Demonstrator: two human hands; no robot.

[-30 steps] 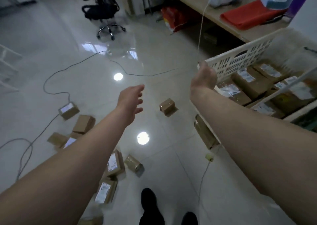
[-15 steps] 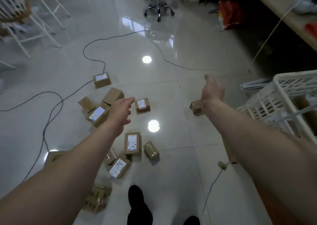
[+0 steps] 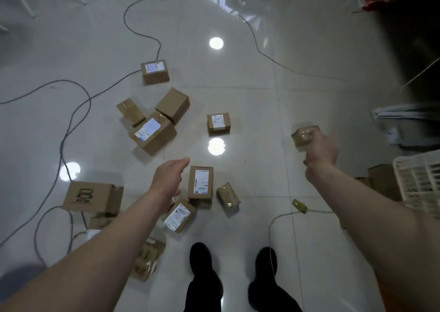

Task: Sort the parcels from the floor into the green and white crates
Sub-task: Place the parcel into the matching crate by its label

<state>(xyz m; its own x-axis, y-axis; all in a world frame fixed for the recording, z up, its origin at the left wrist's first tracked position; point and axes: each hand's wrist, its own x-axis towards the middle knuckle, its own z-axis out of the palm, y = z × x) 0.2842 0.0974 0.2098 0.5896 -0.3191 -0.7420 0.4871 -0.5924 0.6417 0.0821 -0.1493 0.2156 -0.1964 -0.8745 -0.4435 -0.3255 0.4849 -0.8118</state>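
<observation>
We are holding both arms over scattered parcels (image 3: 200,183).
Our left hand (image 3: 170,178) is hovering, fingers relaxed; our right hand (image 3: 320,151) is overlapping the taped parcel (image 3: 302,135) at two o'clock, and we cannot tell its grip.

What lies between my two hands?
Head view: mostly bare floor between left hand and right hand; only the far end of a labelled parcel juts in beside the left hand.
</observation>
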